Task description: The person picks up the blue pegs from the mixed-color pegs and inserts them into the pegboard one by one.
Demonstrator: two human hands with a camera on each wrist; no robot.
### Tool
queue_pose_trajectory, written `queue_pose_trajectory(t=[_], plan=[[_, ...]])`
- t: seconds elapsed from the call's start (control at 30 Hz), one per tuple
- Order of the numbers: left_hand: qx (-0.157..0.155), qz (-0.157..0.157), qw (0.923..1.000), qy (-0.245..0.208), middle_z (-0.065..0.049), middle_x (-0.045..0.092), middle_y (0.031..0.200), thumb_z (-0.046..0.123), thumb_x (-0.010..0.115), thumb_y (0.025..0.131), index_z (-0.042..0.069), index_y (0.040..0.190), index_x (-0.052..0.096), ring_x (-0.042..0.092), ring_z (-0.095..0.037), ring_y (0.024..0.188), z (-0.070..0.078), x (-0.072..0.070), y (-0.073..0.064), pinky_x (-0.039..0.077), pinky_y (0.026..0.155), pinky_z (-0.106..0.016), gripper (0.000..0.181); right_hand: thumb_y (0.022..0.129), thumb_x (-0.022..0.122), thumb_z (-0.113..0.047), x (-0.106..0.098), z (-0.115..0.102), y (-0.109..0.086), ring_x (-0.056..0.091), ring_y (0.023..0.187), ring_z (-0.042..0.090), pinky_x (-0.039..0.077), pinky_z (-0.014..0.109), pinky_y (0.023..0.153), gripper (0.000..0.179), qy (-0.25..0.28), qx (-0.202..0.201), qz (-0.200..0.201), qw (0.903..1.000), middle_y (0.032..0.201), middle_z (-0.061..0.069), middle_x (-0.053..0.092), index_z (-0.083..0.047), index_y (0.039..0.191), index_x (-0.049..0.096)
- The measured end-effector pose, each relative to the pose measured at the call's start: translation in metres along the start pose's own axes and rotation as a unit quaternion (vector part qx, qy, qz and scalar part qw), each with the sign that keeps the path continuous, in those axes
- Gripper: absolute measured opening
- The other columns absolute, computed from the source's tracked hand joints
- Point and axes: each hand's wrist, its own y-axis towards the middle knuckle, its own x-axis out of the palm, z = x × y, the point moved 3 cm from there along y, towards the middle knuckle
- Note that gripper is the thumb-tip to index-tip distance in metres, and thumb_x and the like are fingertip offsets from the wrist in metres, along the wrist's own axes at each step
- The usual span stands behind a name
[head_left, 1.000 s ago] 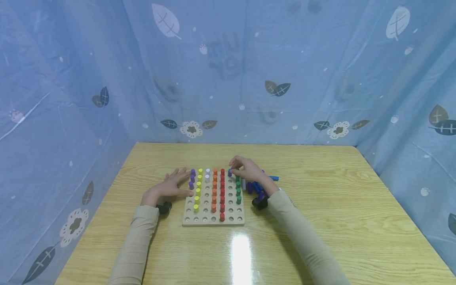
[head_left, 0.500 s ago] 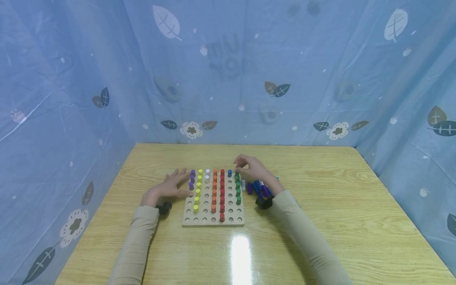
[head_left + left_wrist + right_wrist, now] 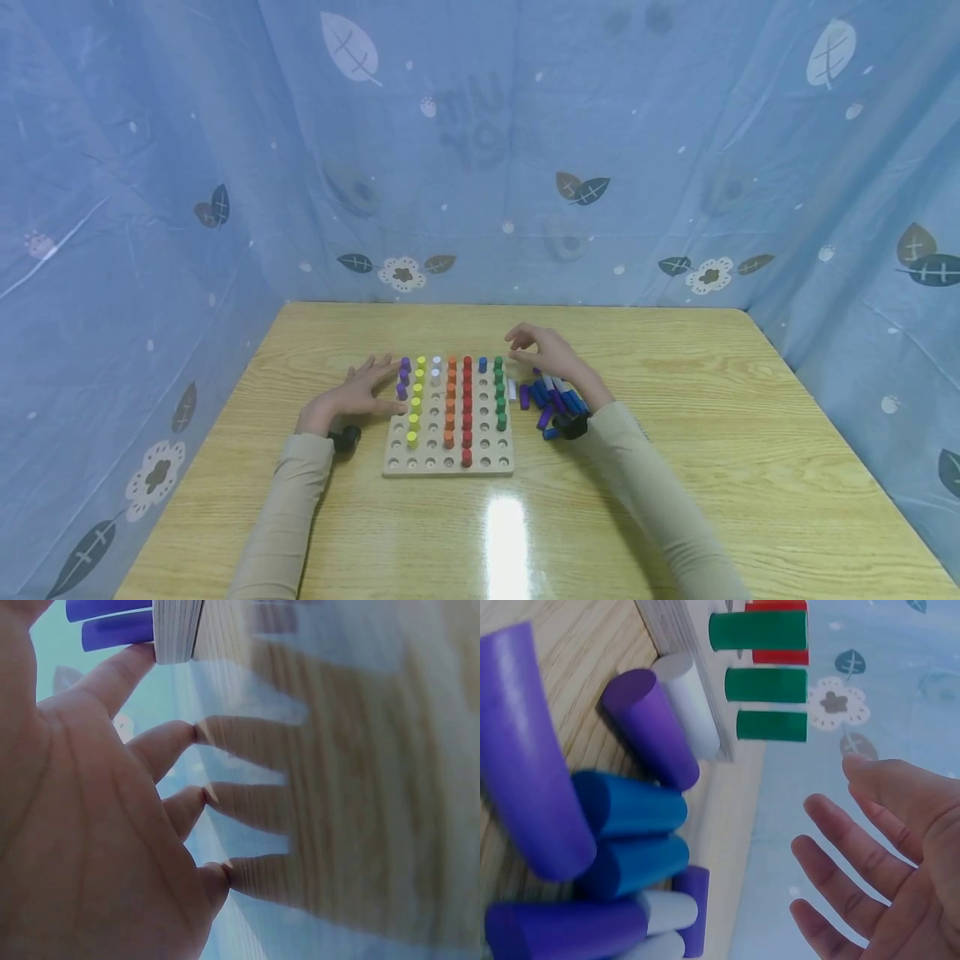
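With its fingers loosely parted, my empty right hand (image 3: 551, 352) is nearer the loose pegs (image 3: 556, 402), lying askew at its six o'clock; my spread, empty left hand (image 3: 362, 392) touches the pegboard's (image 3: 448, 472) nine-o'clock edge.

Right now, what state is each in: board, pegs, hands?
Board: flat, partly filled
Red pegs: upright, column full
Orange pegs: upright, six
Yellow pegs: upright, six
Green pegs: upright, five
White pegs: two upright, others lying
Blue pegs: one upright, others lying
Purple pegs: some upright, some lying
Left hand: spread
Right hand: empty

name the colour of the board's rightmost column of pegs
Green pegs, best seen in the head view.
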Motion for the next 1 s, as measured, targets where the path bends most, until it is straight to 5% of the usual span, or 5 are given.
queue_pose_trajectory(t=[1.0], plan=[[0.001,0.001,1.0,-0.001,-0.019,0.004,0.155,0.055,0.065,0.078,0.014,0.149,0.02,-0.009,-0.042,0.14,0.001,-0.001,0.0,-0.014,0.106,-0.063,0.093,0.089,0.061,-0.014,-0.028,0.032,-0.035,0.061,0.093,0.03,0.051,0.048,0.081,0.032,-0.023,0.011,0.016,0.9995,0.1,0.014,0.067,0.002,0.118,0.059]])
